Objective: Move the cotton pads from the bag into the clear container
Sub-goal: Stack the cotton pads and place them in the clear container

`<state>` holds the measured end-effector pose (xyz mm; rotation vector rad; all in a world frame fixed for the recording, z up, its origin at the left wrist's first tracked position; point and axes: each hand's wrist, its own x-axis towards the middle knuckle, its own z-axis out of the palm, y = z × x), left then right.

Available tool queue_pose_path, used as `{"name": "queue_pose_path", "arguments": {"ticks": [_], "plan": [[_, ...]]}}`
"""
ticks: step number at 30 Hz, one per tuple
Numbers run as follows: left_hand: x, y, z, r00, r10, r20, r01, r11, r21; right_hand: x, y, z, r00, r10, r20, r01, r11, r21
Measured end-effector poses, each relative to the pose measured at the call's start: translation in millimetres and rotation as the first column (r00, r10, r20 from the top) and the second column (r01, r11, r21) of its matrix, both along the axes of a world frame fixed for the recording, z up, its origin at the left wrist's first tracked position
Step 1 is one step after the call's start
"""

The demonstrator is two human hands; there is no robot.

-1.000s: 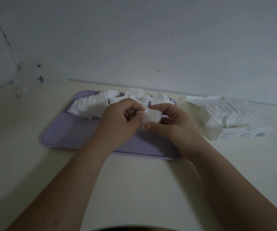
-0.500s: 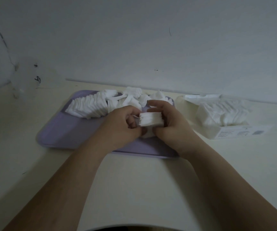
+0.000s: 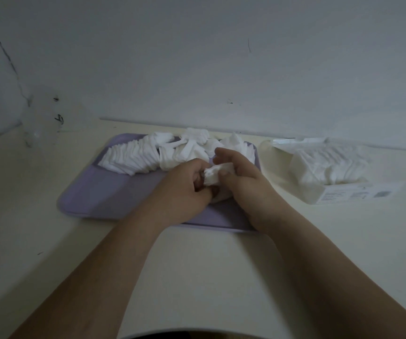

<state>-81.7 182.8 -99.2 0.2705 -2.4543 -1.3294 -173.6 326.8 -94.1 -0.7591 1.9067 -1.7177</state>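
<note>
Cream counter (image 3: 197,277) across lower frame, purple tray (image 3: 104,192) at centre, cotton pads (image 3: 133,157) heaped along its upper edge, opened bag (image 3: 331,167) of pads at right, clear container (image 3: 40,121) upper left, left hand (image 3: 182,189) and right hand (image 3: 243,182) both gripping small stack (image 3: 215,173) over tray.

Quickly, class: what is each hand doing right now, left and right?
Left hand: closed, gripping the small stack of cotton pads.
Right hand: closed, fingers curled round the same stack.
</note>
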Motion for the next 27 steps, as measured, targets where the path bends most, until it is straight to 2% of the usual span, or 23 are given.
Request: {"name": "queue_pose_path", "arguments": {"ticks": [2, 4, 6, 8, 9, 11, 13, 20, 24, 27], "plan": [[0.7, -0.3, 1.1, 1.0, 0.025, -0.012, -0.025, 1.0, 0.018, -2.1, 5.3, 0.5, 0.996, 0.072, 0.061, -0.07, 0.997, -0.033], [3.2, -1.3, 1.0, 1.0, 0.017, -0.004, -0.016, 0.997, 0.069, -4.1, 9.6, 0.3, 0.994, 0.092, -0.05, -0.091, 0.995, 0.026], [5.1, -2.4, 4.6, 1.0, 0.01, 0.002, -0.01, 0.993, 0.121, -2.7, 11.0, 3.5, 0.973, 0.018, -0.231, 0.007, 0.994, 0.108], [0.5, -7.5, 9.5, 0.993, 0.114, -0.015, -0.11, 0.982, 0.152, -4.3, 11.8, 5.5, 0.95, -0.104, -0.295, 0.133, 0.988, 0.078], [-3.4, -12.5, 13.2, 0.977, 0.211, -0.022, -0.207, 0.972, 0.111, -5.3, 12.4, 5.7, 0.946, -0.155, -0.286, 0.176, 0.983, 0.05], [-12.5, -24.1, 21.5, 0.918, 0.394, -0.044, -0.396, 0.916, -0.07, -5.5, 13.3, 7.9, 0.938, -0.227, -0.263, 0.237, 0.972, 0.004], [-22.7, -33.5, 26.1, 0.886, 0.461, -0.044, -0.46, 0.868, -0.185, -6.7, 13.5, 8.4, 0.928, -0.264, -0.263, 0.271, 0.962, -0.008], [-46.6, -26.0, 28.4, 0.894, 0.425, 0.143, -0.329, 0.838, -0.435, -6.0, 14.6, 8.8, 0.914, -0.333, -0.232, 0.334, 0.942, -0.033], [-43.2, -31.9, 18.9, 0.888, 0.424, 0.179, -0.32, 0.848, -0.424, -6.7, 14.6, 8.7, 0.916, -0.324, -0.238, 0.326, 0.945, -0.033], [-31.1, -35.4, 11.5, 0.931, 0.344, 0.124, -0.272, 0.877, -0.397, -6.8, 14.3, 7.7, 0.915, -0.315, -0.252, 0.317, 0.948, -0.034]]}}
